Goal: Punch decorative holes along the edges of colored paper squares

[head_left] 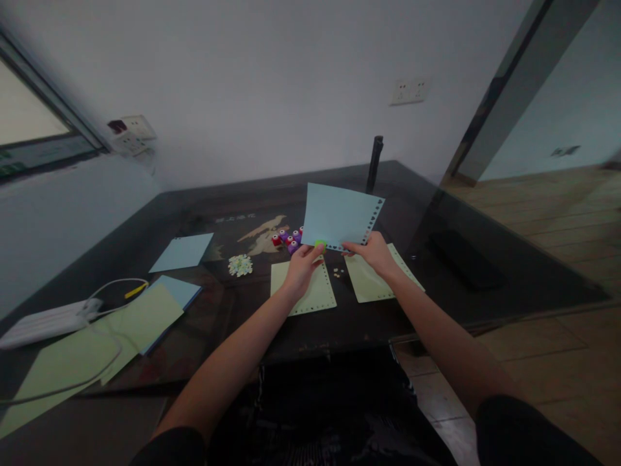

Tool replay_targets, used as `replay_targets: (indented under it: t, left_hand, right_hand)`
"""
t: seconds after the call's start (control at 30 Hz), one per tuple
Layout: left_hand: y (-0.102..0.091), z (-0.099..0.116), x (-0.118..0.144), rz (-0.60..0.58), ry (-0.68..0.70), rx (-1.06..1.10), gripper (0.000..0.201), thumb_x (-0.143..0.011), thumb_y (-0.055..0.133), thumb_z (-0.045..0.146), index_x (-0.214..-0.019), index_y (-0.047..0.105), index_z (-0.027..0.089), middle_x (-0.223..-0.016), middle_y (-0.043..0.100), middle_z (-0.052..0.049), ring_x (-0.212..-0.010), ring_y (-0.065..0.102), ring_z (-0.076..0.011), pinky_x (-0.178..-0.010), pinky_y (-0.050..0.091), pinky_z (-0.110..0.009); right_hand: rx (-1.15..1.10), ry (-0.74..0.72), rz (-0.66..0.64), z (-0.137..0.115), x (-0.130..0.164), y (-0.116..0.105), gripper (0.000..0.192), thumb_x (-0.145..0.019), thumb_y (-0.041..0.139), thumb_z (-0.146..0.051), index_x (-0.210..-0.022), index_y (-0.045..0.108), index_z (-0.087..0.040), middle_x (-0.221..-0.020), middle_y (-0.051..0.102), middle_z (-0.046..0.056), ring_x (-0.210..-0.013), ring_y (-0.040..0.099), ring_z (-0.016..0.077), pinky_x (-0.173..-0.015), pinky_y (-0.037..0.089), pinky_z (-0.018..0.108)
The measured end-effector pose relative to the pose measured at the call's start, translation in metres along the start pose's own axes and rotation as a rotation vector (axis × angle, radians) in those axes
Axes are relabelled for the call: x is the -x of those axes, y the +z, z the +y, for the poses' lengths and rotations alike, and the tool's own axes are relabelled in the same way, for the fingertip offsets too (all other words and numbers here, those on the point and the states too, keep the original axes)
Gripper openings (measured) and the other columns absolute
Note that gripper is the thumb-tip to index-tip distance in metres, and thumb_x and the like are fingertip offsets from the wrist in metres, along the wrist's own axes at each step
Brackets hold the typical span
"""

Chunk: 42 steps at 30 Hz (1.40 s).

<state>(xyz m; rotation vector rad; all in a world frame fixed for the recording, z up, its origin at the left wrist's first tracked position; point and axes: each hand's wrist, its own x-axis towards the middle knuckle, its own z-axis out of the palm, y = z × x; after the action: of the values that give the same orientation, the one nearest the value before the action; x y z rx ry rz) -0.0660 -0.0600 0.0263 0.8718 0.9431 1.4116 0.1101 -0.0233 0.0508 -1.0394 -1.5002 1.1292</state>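
Dark glass surface (pixel 339 323), two punched green sheets (pixel 310 288) lying under the blue sheet (pixel 339 217); both hands pinch it, left hand (pixel 301 266) squeezing a green punch (pixel 320 244), right hand (pixel 374 251) steadying. Bottom edge roughly half punched, I'd guess.

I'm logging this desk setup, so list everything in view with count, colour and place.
Punched paper sheet: one, light blue, held up over the table.
Small craft punch: one, green, at sheet's lower edge.
Craft punches: several, red and purple, behind the sheet.
Punched sheets: two, pale green, flat under the hands.
Paper confetti pile: one, pale.
Glass-topped table: one, dark.
Power strip: one, white, far left.
Left hand: grips punch.
Right hand: holds sheet.
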Motion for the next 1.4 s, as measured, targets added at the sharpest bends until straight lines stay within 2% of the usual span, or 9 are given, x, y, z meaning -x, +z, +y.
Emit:
replay_targets:
  t: [0.43, 0.57, 0.7, 0.87, 1.2, 1.4]
  left_hand:
    - [0.0007, 0.0019, 0.0002, 0.026, 0.011, -0.033, 0.028, -0.061, 0.077, 0.038, -0.074, 0.064, 0.016, -0.085, 0.063, -0.004, -0.082, 0.056, -0.0147, -0.074, 0.041, -0.027]
    - [0.0002, 0.0011, -0.0004, 0.012, 0.015, -0.029, 0.028, -0.062, 0.077, 0.038, -0.077, 0.065, 0.017, -0.087, 0.063, -0.004, -0.083, 0.056, -0.0143, -0.074, 0.041, -0.026]
    - [0.0002, 0.0010, -0.0004, 0.014, 0.013, -0.027, 0.029, -0.063, 0.077, 0.038, -0.077, 0.064, 0.017, -0.089, 0.064, -0.005, -0.085, 0.057, -0.0152, -0.075, 0.041, -0.027]
    - [0.0002, 0.0015, 0.0004, 0.013, 0.020, -0.038, 0.030, -0.063, 0.076, 0.039, -0.079, 0.064, 0.017, -0.094, 0.065, -0.006, -0.088, 0.058, -0.0166, -0.075, 0.041, -0.028]
    - [0.0002, 0.0008, 0.0001, 0.019, 0.028, -0.055, 0.031, -0.063, 0.076, 0.040, -0.081, 0.065, 0.018, -0.093, 0.065, -0.005, -0.087, 0.057, -0.0154, -0.075, 0.042, -0.026]
    - [-0.0024, -0.0016, -0.0014, 0.029, 0.077, -0.101, 0.030, -0.065, 0.074, 0.041, -0.083, 0.066, 0.018, -0.094, 0.067, -0.006, -0.087, 0.059, -0.0166, -0.073, 0.041, -0.027]
  right_hand:
    - [0.025, -0.008, -0.009, -0.0015, -0.0002, 0.0006, 0.027, -0.059, 0.074, -0.033, -0.072, 0.066, -0.011, -0.076, 0.072, 0.013, -0.068, 0.069, 0.0238, -0.062, 0.057, 0.033]
    - [0.048, -0.010, -0.019, -0.0021, 0.0005, 0.0000, 0.033, -0.060, 0.075, -0.038, -0.076, 0.067, -0.011, -0.075, 0.072, 0.013, -0.071, 0.069, 0.0248, -0.063, 0.058, 0.035]
    - [0.038, -0.009, -0.009, -0.0029, 0.0015, 0.0006, 0.031, -0.060, 0.075, -0.036, -0.078, 0.067, -0.011, -0.078, 0.072, 0.012, -0.071, 0.069, 0.0241, -0.065, 0.058, 0.036]
    - [0.004, 0.008, -0.003, -0.0023, 0.0008, 0.0012, 0.031, -0.057, 0.076, -0.036, -0.075, 0.067, -0.012, -0.078, 0.072, 0.011, -0.069, 0.069, 0.0237, -0.064, 0.058, 0.036]
    - [-0.010, 0.018, 0.008, -0.0062, 0.0023, 0.0022, 0.029, -0.055, 0.077, -0.032, -0.073, 0.066, -0.012, -0.080, 0.073, 0.010, -0.070, 0.069, 0.0241, -0.065, 0.059, 0.036]
    - [0.009, 0.012, -0.005, -0.0059, 0.0027, 0.0016, 0.031, -0.057, 0.077, -0.036, -0.072, 0.066, -0.012, -0.079, 0.073, 0.011, -0.071, 0.069, 0.0253, -0.065, 0.059, 0.037]
